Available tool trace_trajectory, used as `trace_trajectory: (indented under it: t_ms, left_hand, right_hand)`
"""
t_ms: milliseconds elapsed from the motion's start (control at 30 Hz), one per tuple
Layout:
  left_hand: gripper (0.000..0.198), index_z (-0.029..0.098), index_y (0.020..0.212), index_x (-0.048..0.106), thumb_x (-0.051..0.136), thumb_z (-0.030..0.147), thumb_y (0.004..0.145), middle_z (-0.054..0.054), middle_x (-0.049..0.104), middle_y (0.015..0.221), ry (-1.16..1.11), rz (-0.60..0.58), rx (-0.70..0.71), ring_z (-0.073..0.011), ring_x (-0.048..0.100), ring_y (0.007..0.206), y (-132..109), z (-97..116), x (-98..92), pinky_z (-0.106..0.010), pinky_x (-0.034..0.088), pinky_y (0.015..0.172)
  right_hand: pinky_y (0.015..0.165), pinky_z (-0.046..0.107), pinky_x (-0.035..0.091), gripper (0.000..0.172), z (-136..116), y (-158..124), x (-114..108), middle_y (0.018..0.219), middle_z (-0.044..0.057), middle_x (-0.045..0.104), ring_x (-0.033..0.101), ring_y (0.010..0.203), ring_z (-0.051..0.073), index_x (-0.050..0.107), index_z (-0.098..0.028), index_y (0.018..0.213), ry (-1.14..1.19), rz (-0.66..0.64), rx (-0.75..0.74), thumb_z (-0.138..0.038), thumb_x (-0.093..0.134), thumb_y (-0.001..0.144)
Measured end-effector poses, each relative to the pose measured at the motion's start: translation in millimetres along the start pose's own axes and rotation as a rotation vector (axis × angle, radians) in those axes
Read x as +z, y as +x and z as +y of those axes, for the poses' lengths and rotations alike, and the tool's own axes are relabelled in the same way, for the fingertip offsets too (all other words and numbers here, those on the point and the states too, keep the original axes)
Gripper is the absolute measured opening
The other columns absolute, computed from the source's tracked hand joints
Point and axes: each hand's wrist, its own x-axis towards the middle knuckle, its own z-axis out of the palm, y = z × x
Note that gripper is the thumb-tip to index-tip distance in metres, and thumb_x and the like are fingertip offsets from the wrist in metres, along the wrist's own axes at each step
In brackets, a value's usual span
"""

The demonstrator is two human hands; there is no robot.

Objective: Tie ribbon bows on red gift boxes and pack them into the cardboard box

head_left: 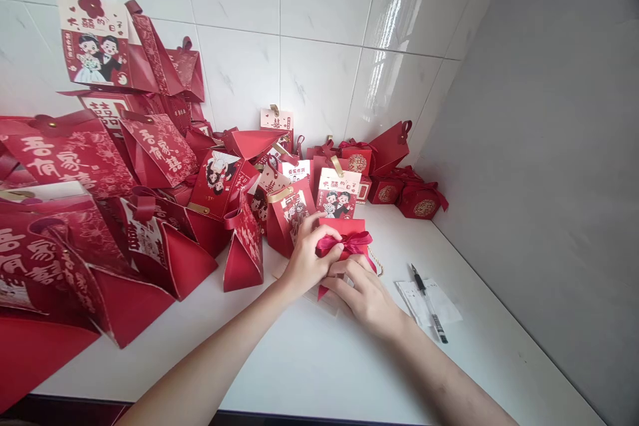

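Observation:
In front of me on the white table sits a red gift box (344, 225) with a dark pink ribbon (357, 239) looped into a bow on it. My left hand (312, 256) comes from the left, thumb and fingers closed on the bow's left loop. My right hand (362, 289) lies just below, its fingers curled at the lower part of the ribbon; whether they pinch it is hidden. One ribbon tail (322, 293) hangs below the hands. A twisted gold cord (376, 261) shows at the box's right side. Something clear and flat lies beneath.
Red wedding favour boxes (160, 146) are heaped on the left and along the tiled wall (319, 73). Hexagonal ribboned boxes (422, 203) stand in the far right corner. A pen (429, 303) rests on white paper (444, 306) to the right. A grey wall (539, 146) bounds the right side.

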Motion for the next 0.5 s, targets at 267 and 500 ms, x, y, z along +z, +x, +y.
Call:
trace_trajectory:
  t_ms: [267,500]
  left_hand:
    - [0.006,0.022,0.083,0.065,0.059,0.022,0.081,-0.005,0.044,0.123,0.023,0.016,0.009,-0.0211,0.045,0.120,0.0,-0.9,0.1,-0.037,0.035,0.106]
    - [0.010,0.021,0.079,0.064,0.058,0.030,0.079,-0.004,0.048,0.122,0.055,0.018,0.003,-0.0204,0.048,0.119,4.3,0.8,-3.0,-0.035,0.035,0.107]
  right_hand:
    - [0.070,0.026,0.040,0.013,1.6,-2.0,6.5,0.083,0.004,0.057,0.045,0.077,0.014,0.064,-0.013,0.088,0.056,0.003,-0.006,-0.010,0.051,0.089]
    - [0.074,0.025,0.038,0.020,0.4,-2.8,17.0,0.083,0.002,0.059,0.047,0.078,0.013,0.065,-0.018,0.081,-0.032,-0.036,0.029,-0.019,0.049,0.092]
